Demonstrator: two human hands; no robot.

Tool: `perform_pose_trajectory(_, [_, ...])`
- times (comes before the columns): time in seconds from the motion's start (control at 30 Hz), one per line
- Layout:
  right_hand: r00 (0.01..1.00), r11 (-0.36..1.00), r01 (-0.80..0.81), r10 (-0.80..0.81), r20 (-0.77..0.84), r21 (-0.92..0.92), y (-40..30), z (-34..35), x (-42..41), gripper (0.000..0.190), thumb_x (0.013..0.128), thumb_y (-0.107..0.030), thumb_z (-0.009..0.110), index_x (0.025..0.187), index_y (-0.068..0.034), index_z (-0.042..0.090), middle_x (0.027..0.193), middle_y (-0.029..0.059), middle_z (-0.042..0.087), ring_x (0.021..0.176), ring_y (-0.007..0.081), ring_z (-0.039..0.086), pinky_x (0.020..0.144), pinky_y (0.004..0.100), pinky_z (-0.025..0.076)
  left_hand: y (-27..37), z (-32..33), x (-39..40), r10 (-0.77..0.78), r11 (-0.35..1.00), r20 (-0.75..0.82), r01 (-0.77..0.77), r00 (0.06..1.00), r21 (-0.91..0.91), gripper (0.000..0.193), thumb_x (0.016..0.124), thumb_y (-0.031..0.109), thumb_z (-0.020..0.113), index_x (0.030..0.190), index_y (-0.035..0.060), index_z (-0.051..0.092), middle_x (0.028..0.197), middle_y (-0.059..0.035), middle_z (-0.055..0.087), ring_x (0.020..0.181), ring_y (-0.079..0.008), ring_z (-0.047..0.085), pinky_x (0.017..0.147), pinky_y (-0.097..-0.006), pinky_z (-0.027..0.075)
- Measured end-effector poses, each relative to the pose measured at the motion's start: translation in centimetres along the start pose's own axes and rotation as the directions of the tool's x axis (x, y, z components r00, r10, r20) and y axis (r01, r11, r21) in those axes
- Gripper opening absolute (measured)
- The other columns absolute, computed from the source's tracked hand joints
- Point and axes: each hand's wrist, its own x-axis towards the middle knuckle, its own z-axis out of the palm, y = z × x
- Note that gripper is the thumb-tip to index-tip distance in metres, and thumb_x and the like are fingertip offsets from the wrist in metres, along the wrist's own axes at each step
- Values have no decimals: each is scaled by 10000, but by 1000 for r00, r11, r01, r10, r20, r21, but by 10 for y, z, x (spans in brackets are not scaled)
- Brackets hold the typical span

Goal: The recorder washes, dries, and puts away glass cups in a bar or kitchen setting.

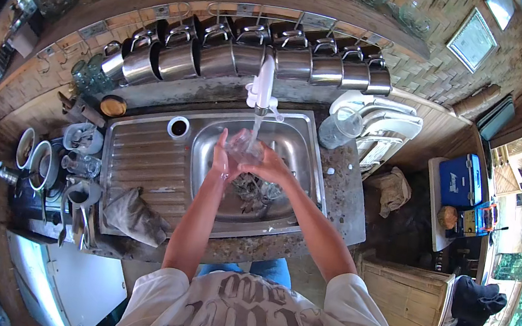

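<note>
Water runs from the white faucet (265, 83) onto a clear glass vessel (245, 147) held between both hands above the steel sink (204, 144). My left hand (223, 158) is against the vessel's left side, with the fingers pointing up. Around its right side and underside curls my right hand (266, 163). Below the hands, in the basin, lie a dark grey clump (249, 195), perhaps a scrubber or rag, and a clear glass item (271, 190). Their lower parts and the drain are hard to make out.
A white cup with dark contents (178, 127) and a grey cloth (136, 216) rest on the ribbed drainboard (144, 158). A clear pitcher (341, 128) stands right of the sink, by white plates (388, 117). Steel mugs (217, 60) hang behind. Bowls (44, 166) and glassware (81, 164) crowd the left.
</note>
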Motion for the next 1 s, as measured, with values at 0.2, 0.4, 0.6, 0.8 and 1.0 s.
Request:
perform_pose_trajectory(0.2, [999,991,16,-23,45,131,-5,23,31,915,647,-395,902,1355,-5,472,1216,206,634,1132,315,625,989,404,486,4,-7,-35,-88,996,6,88,996,27,820,949,741,277,1507,153,402,1465,-84,488,1367,-296,415,1128,-462,274])
perform_pose_trajectory(0.4, [993,994,109,-109,39,7,-30,44,41,825,662,-306,916,1303,-43,468,1220,141,605,1140,257,585,988,385,471,-5,-60,-27,77,957,-54,-59,996,285,859,920,751,344,1546,164,318,1571,-89,347,1453,-285,266,1184,-476,123])
perform_pose_trajectory(0.6, [996,930,38,-63,59,366,-25,36,34,828,650,-169,927,1315,-41,452,1209,117,580,1112,194,576,952,340,488,-24,-57,-40,13,930,-245,79,969,359,752,970,612,451,1499,94,325,1525,-89,380,1375,-290,395,1167,-472,260])
perform_pose_trajectory(0.8, [973,846,231,-216,-88,480,-6,28,24,869,631,-48,916,1331,-27,403,1145,100,556,997,191,603,846,348,538,-37,-64,-31,-96,972,-186,132,978,192,376,1028,272,497,1321,37,480,1228,-135,596,1117,-264,610,1021,-425,484])
perform_pose_trajectory(1.0, [992,823,125,-102,-71,555,-10,17,0,826,645,-19,899,1331,-20,440,1196,108,591,1116,190,583,948,340,509,-55,-75,-14,-23,985,-351,82,936,155,188,999,147,501,1129,49,597,992,-89,657,946,-227,648,952,-392,515])
